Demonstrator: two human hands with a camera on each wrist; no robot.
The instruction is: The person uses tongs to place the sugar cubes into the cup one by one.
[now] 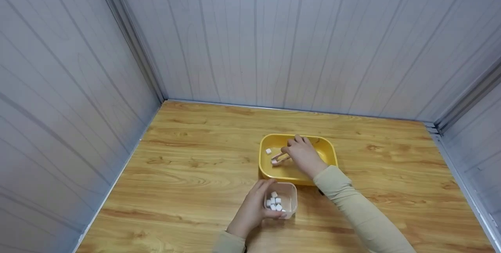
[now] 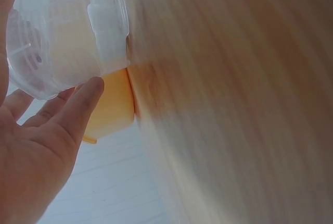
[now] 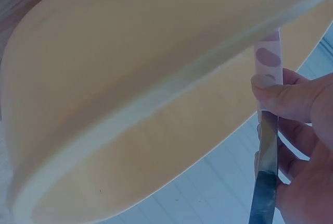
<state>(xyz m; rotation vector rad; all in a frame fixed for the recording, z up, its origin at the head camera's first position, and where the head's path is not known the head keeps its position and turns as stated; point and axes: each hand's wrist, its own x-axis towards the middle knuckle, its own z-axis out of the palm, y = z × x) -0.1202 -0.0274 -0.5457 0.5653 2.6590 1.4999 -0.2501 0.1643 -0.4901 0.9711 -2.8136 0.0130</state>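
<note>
My right hand [image 1: 305, 156] grips a pair of tongs [image 1: 283, 156] over the yellow basin [image 1: 261, 147]. Up close in the right wrist view, the tongs [image 3: 268, 60] have a pink-spotted section and a shiny metal one, with the thumb pressed on them. Their tips are low in the basin; whether a cube sits between them I cannot tell. A single white cube [image 1: 268, 151] lies at the basin's left side. With fingers and thumb around it, my left hand [image 1: 253, 210] holds a clear plastic container [image 1: 290, 196] on the table. Several white cubes [image 1: 278, 201] lie inside.
The wood-grain table [image 1: 188, 182] is bounded by pale panel walls [image 1: 242, 49] at the back and sides. The container stands right against the near side of the basin. A small dark object [image 1: 321, 192] shows beneath the right sleeve.
</note>
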